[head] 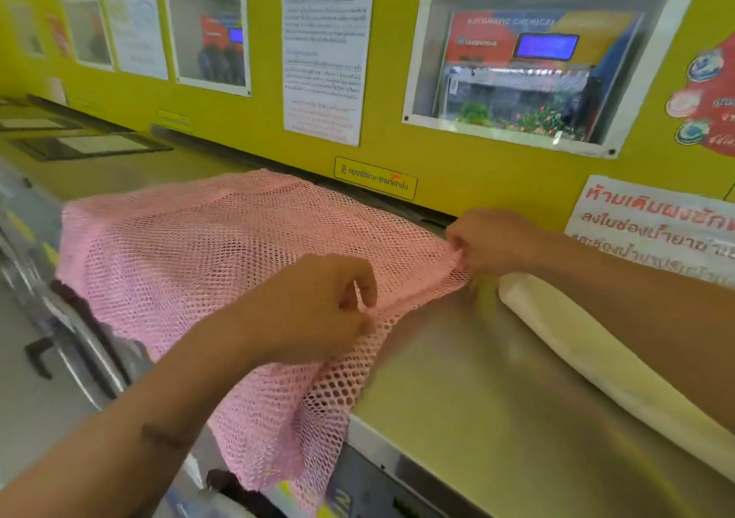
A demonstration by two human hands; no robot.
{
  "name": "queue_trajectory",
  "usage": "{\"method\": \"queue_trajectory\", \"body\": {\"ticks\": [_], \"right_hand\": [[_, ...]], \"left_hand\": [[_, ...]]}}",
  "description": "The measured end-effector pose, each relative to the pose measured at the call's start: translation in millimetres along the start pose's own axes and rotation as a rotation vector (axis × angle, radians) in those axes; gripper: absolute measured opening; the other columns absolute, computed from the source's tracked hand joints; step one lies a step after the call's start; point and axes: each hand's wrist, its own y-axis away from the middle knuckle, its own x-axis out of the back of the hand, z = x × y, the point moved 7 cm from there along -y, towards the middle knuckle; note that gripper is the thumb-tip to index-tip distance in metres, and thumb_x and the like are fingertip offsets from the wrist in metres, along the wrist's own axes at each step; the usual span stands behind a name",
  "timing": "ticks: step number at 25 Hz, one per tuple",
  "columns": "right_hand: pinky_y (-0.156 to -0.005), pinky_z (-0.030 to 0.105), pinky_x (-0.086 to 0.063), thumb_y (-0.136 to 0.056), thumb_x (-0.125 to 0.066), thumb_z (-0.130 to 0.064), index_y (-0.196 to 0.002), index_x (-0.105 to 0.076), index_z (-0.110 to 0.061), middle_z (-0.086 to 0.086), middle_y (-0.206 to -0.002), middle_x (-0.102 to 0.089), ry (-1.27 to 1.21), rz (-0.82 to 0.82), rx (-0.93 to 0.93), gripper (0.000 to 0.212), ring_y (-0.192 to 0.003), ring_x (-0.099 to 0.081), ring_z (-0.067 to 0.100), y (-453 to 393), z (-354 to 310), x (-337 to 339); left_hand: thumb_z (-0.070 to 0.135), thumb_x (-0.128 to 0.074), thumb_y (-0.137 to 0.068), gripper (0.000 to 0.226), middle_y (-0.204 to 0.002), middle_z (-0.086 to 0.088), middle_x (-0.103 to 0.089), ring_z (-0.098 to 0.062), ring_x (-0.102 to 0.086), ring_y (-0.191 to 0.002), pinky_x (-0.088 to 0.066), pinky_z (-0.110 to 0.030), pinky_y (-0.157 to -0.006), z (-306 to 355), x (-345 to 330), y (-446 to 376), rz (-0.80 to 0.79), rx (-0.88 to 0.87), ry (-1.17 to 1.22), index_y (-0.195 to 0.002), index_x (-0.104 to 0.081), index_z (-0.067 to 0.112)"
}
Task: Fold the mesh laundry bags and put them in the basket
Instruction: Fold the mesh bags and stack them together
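The pink laundry bag (207,263) in the middle of the frame is soft net cloth, full of little holes, and looks matt and a bit rough. It lies on a machine top (497,390) at the lower right, which is smooth, shiny metal. The pale roll (596,354) at the right looks like smooth, matt cloth. The paper notices (324,52) at the top look flat and a little glossy on the smooth yellow wall (262,128).
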Motion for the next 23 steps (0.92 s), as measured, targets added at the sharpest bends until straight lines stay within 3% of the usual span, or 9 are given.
{"method": "queue_trajectory", "body": {"ticks": [2,5,8,10,12,14,19,21,23], "right_hand": [[-0.051,0.028,-0.035,-0.082,-0.061,-0.023,-0.082,-0.056,-0.021,0.0,-0.086,-0.059,0.142,0.109,0.032,0.005,-0.074,-0.052,0.018,-6.0,0.2,8.0],[-0.055,0.032,-0.044,-0.079,-0.062,-0.03,-0.074,-0.046,-0.023,-0.001,-0.08,-0.055,0.185,0.157,0.016,0.017,-0.073,-0.055,0.02,-9.3,11.5,5.3],[-0.055,0.031,-0.039,-0.077,-0.07,-0.042,-0.08,-0.044,-0.021,0.004,-0.088,-0.057,0.153,0.207,-0.03,0.033,-0.08,-0.056,0.025,-10.2,23.3,-0.1],[-0.054,0.03,-0.035,-0.074,-0.073,-0.032,-0.077,-0.048,-0.02,0.006,-0.086,-0.058,-0.069,0.201,-0.111,0.028,-0.075,-0.052,0.023,-11.3,31.1,-2.8],[-0.054,0.029,-0.036,-0.073,-0.07,-0.016,-0.072,-0.055,-0.018,0.005,-0.08,-0.061,-0.5,0.13,-0.172,0.016,-0.069,-0.051,0.02,-15.1,34.4,-11.6],[-0.058,0.03,-0.039,-0.077,-0.066,-0.01,-0.074,-0.058,-0.019,0.003,-0.08,-0.063,-0.659,0.098,-0.167,0.013,-0.072,-0.054,0.019,-15.3,29.4,-17.8],[-0.063,0.033,-0.033,-0.084,-0.059,-0.023,-0.098,-0.052,-0.016,0.007,-0.1,-0.059,0.073,0.288,-0.038,0.017,-0.092,-0.059,0.029,-7.1,17.4,-2.6],[-0.066,0.033,-0.037,-0.087,-0.057,-0.026,-0.108,-0.054,-0.015,0.009,-0.106,-0.059,0.185,0.25,-0.066,0.023,-0.098,-0.06,0.03,-10.0,26.8,-4.3],[-0.065,0.031,-0.046,-0.088,-0.057,-0.028,-0.097,-0.057,-0.016,0.005,-0.093,-0.06,0.234,0.108,-0.126,0.015,-0.084,-0.061,0.024,-10.9,40.9,-11.7]], "left_hand": [[0.036,-0.072,-0.085,0.012,-0.081,0.011,-0.065,-0.006,-0.061,-0.068,-0.043,-0.022,-0.061,-3.6,3.8,7.2,0.018,0.034,0.05,-0.09,-0.061,0.036],[0.035,-0.068,-0.087,0.011,-0.084,0.013,-0.063,-0.005,-0.06,-0.071,-0.046,-0.025,-0.061,-4.9,-11.4,19.3,-0.033,0.042,-0.048,-0.095,-0.06,0.037],[0.025,-0.064,-0.088,0.012,-0.082,0.012,-0.063,-0.007,-0.061,-0.071,-0.052,-0.029,-0.062,-6.6,-17.1,23.7,-0.008,0.062,-0.075,-0.09,-0.06,0.036],[0.023,-0.063,-0.088,0.015,-0.082,0.013,-0.061,-0.007,-0.059,-0.072,-0.048,-0.027,-0.061,-7.1,-15.9,21.8,-0.021,0.087,-0.09,-0.087,-0.059,0.037],[0.021,-0.063,-0.089,0.017,-0.083,0.013,-0.061,-0.006,-0.058,-0.075,-0.044,-0.024,-0.063,-6.6,-15.4,19.2,-0.053,0.109,-0.087,-0.084,-0.059,0.037],[0.018,-0.063,-0.088,0.018,-0.084,0.013,-0.062,-0.005,-0.058,-0.077,-0.042,-0.021,-0.064,-4.2,-15.4,16.6,-0.088,0.126,-0.091,-0.083,-0.059,0.036],[0.014,-0.06,-0.084,0.021,-0.086,0.017,-0.058,-0.002,-0.057,-0.079,-0.042,-0.019,-0.064,0.2,-16.6,12.3,-0.133,0.161,-0.128,-0.085,-0.059,0.035],[0.014,-0.06,-0.084,0.021,-0.087,0.018,-0.058,-0.002,-0.057,-0.081,-0.043,-0.02,-0.066,-0.8,-15.8,13.2,-0.153,0.181,-0.141,-0.086,-0.059,0.035],[0.019,-0.06,-0.085,0.016,-0.087,0.019,-0.057,-0.003,-0.057,-0.081,-0.044,-0.022,-0.068,0.5,-14.5,14.4,-0.151,0.179,-0.162,-0.087,-0.059,0.034]]}}
